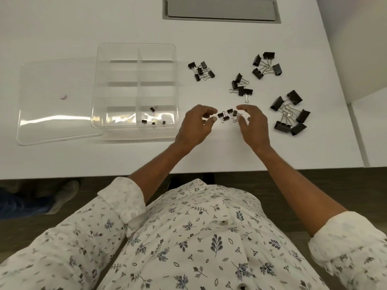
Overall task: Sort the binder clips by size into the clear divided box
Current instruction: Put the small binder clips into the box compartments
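A cluster of the tiniest black binder clips [227,116] lies on the white table between my hands. My left hand [194,124] sits at its left with thumb and forefinger curved toward the clips, a gap between them. On the other side my right hand [254,124] curves its fingers in, the tips touching the outermost clip. Neither hand plainly grips a clip. The clear divided box [176,80] stands to the left. Its near right compartment holds several tiny clips [154,119]; the other compartments look empty.
Four more piles of black clips lie beyond and right of my hands: small [201,71], medium [240,86], large [266,64] and largest [290,113]. The clear lid [56,97] lies left of the box. A grey hatch [221,9] sits at the table's back.
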